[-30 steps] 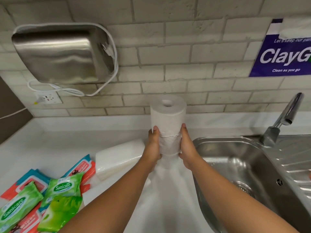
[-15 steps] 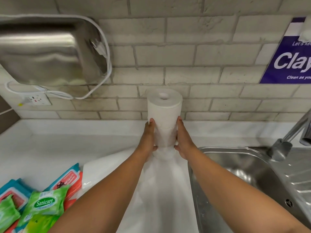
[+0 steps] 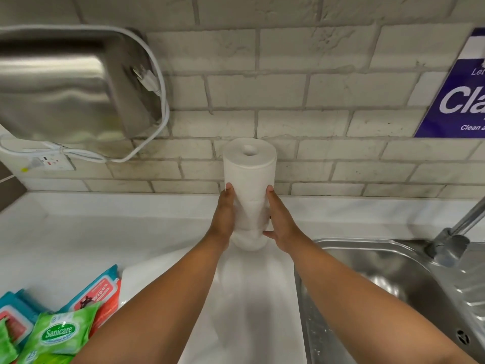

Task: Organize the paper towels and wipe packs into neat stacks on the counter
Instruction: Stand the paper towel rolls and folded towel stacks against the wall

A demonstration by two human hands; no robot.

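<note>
Hands: our left hand (image 3: 223, 219) and right hand (image 3: 279, 223) still clamp the roll (image 3: 249, 174).
Roll: upright, now nearer the wall (image 3: 315, 101).
Wipes (image 3: 57, 334): unmoved.

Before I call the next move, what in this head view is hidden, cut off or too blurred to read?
- Paper towel roll: its base, and whether it rests on the counter, is hidden by the left hand and right hand.
- White towel pack: mostly behind the left forearm.
- Wipe packs: cut off by the bottom-left edge, so no count.
- Purple sign: text cut off at the right edge.
</note>
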